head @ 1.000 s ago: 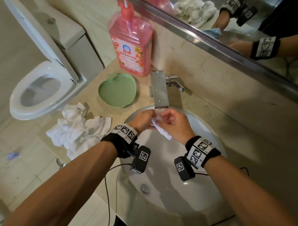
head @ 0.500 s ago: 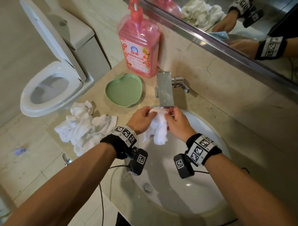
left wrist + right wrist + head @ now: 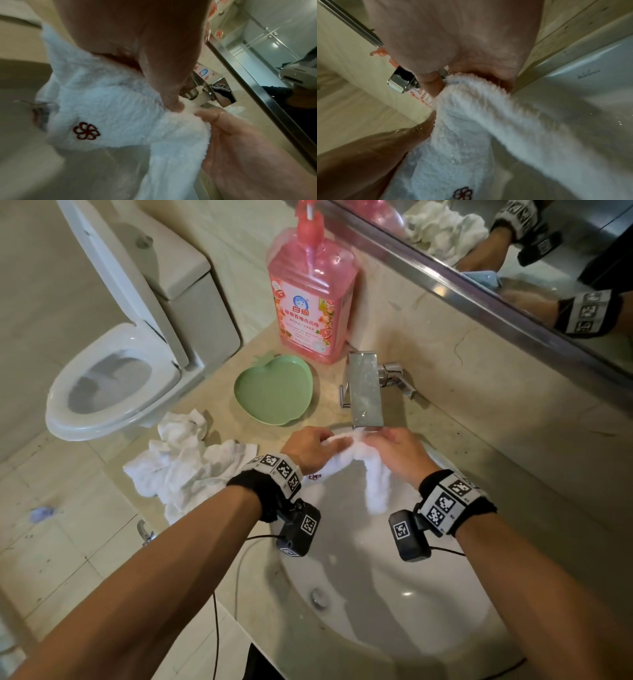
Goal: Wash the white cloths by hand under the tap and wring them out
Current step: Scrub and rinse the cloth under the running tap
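Note:
A white fluffy cloth (image 3: 375, 477) with a small red flower mark (image 3: 86, 131) is stretched between both hands just under the steel tap (image 3: 365, 392), over the white basin (image 3: 394, 604). My left hand (image 3: 310, 448) grips its left end and my right hand (image 3: 397, 451) grips the right end; both ends hang down into the basin. In the wrist views the cloth (image 3: 471, 121) bunches inside curled fingers. Water flow cannot be made out. More white cloths (image 3: 185, 467) lie crumpled on the counter at the left.
A green apple-shaped dish (image 3: 274, 392) and a pink soap pump bottle (image 3: 310, 292) stand behind the basin on the left. An open toilet (image 3: 113, 385) is beside the counter. A mirror (image 3: 513, 251) runs along the back wall, close above the tap.
The hands have drawn apart under the tap, pulling the bunched cloth out into a wider span with both ends hanging. The view has shifted slightly.

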Action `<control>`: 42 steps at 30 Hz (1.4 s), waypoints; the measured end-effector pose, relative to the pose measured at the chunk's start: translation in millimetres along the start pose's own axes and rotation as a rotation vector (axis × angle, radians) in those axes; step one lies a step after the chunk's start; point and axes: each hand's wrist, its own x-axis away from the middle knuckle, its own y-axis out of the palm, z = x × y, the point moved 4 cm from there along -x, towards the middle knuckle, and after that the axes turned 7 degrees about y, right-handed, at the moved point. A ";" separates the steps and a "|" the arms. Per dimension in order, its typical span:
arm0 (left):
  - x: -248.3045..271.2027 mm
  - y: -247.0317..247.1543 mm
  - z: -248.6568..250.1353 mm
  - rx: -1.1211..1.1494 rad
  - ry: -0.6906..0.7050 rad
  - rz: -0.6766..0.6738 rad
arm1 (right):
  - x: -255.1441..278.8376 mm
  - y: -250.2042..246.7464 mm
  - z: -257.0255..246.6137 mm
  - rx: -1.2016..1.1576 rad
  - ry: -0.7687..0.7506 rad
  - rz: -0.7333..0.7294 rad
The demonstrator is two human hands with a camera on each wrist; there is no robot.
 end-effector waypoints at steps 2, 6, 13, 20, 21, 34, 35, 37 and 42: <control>-4.4 4.9 3.4 -0.003 0.020 -0.045 | 1.5 -7.0 3.2 -0.024 0.021 0.047; -15.5 16.5 9.1 0.077 0.033 -0.115 | -1.7 -20.7 9.0 -0.067 -0.008 0.183; -25.9 34.0 -5.1 0.148 -0.036 -0.069 | -3.0 -45.6 5.2 -0.367 -0.003 0.275; -25.9 15.8 10.2 0.505 -0.032 0.235 | -4.2 -44.1 30.5 -0.363 0.062 0.239; -22.2 9.6 13.0 0.489 -0.018 0.228 | -5.2 -40.9 35.2 -0.360 0.101 0.238; 41.2 -62.3 46.5 0.257 0.142 0.235 | -14.5 20.1 21.6 0.019 -0.025 0.023; 44.4 -65.8 49.3 0.260 0.162 0.247 | -15.0 24.1 18.9 0.063 -0.033 0.011; 48.6 -72.2 53.4 0.248 0.195 0.264 | -17.0 29.8 19.3 0.133 0.000 -0.032; 55.3 -89.1 57.1 0.304 0.223 0.303 | -12.7 25.7 28.6 0.200 0.027 -0.066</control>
